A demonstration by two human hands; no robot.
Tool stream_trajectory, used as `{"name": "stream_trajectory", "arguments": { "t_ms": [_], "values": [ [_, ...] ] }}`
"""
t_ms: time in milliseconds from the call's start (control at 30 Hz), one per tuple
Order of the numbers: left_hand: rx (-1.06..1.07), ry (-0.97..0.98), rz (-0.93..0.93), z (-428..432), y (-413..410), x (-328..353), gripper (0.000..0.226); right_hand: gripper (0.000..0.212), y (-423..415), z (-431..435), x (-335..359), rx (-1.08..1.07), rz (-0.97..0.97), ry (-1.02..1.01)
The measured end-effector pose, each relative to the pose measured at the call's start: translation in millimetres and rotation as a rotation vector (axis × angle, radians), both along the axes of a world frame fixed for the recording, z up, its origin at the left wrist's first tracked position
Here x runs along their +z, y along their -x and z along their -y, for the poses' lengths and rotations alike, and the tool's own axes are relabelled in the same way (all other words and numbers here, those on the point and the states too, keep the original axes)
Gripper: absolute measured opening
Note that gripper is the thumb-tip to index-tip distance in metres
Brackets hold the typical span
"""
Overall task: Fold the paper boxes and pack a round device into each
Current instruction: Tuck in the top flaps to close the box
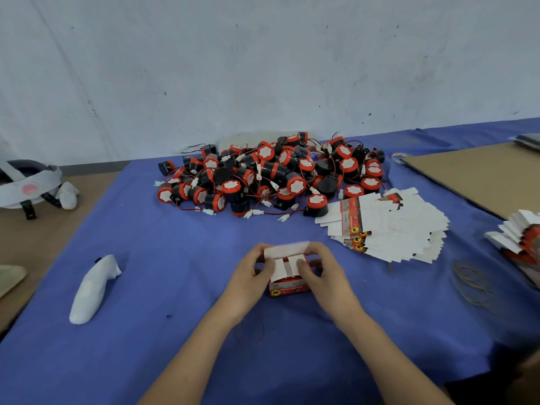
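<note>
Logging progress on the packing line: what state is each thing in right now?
Paper box: partly folded, lid flap up, side flaps folded in.
Left hand: grips the box's left side.
Right hand: grips the right side, thumb on a flap.
Round devices: loose heap, unpacked, wires trailing.
Box blanks: flat, unfolded, fanned stack.
Rubber bands: loose on the blue cloth.

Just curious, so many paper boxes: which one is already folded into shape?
The red box held between the left hand and right hand, its white flaps up. The rest lie flat in fanned stacks to its right.
</note>
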State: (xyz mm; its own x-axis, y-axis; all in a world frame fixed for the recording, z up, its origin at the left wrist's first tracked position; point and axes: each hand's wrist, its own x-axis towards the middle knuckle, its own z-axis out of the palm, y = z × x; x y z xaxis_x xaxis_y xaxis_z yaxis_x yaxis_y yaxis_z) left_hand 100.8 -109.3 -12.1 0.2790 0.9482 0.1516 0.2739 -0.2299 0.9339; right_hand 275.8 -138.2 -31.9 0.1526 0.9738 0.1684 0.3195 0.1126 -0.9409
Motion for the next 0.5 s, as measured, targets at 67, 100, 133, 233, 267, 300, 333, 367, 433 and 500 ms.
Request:
{"name": "stream_trajectory", "arguments": {
  "t_ms": [67, 100, 133, 233, 267, 300, 333, 367, 433, 500],
  "values": [
    [0.046, -0.111, -0.074, -1, -1, 0, 0.035, 0.033, -3, 2, -1, 0.016, 0.020, -0.016],
    [0.064, -0.182, -0.132, -1, 0, -1, 0.040, 0.031, -4, 3, -3, 0.037, 0.043, -0.026],
    [0.074, -0.249, -0.197, -1, 0, -2, 0.045, 0.031, -5, 5, -4, 0.064, 0.086, -0.024],
    [0.059, -0.371, -0.360, -3, 7, -6, 0.048, 0.038, -6, 8, -6, 0.114, 0.173, 0.021],
    [0.057, -0.382, -0.398, -3, 11, -6, 0.050, 0.040, -7, 8, -6, 0.113, 0.184, 0.032],
    [0.054, -0.388, -0.429, -3, 15, -6, 0.052, 0.041, -9, 8, -5, 0.113, 0.199, 0.038],
    [0.043, -0.387, -0.459, -3, 19, -7, 0.056, 0.041, -12, 9, -5, 0.117, 0.219, 0.044],
    [0.023, -0.385, -0.487, -1, 23, -6, 0.058, 0.041, -14, 10, -5, 0.125, 0.234, 0.048],
    [-0.031, -0.380, -0.509, 3, 30, -7, 0.054, 0.043, -16, 14, -5, 0.157, 0.267, 0.035],
    [-0.080, -0.345, -0.459, 8, 35, -6, 0.042, 0.051, -15, 17, -5, 0.200, 0.330, 0.022]
  ]
}}
